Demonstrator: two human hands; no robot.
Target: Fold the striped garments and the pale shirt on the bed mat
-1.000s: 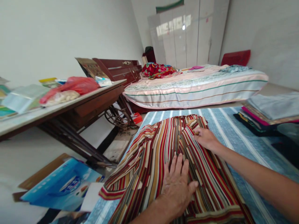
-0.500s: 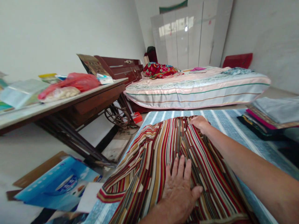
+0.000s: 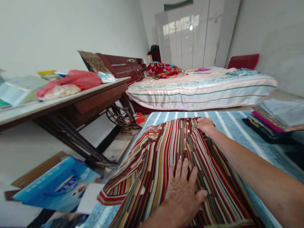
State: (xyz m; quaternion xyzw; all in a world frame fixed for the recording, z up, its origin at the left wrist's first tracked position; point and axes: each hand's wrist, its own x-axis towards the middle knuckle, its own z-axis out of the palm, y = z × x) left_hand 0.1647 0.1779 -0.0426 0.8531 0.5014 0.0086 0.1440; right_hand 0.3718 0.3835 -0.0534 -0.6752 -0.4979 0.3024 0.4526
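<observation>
A long-sleeved striped shirt in red, tan, black and cream lies spread on the blue-and-white striped bed cover. My left hand rests palm down on the shirt's body, fingers spread and thumb out to the right. Farther off, at the right shoulder by the collar end, my right hand has its fingers closed on the cloth. The shirt's left sleeve bends down toward the near left edge of the bed. My right forearm hides part of the cover.
A stack of folded clothes sits at right on the cover. Left stands a sewing machine table bearing a red plastic bag. Below it lies a blue box. Another bed stands beyond, before a white wardrobe.
The view has shifted slightly. My left index finger is spread a little farther from the middle finger. Both hands stay at about the same places on the shirt.
</observation>
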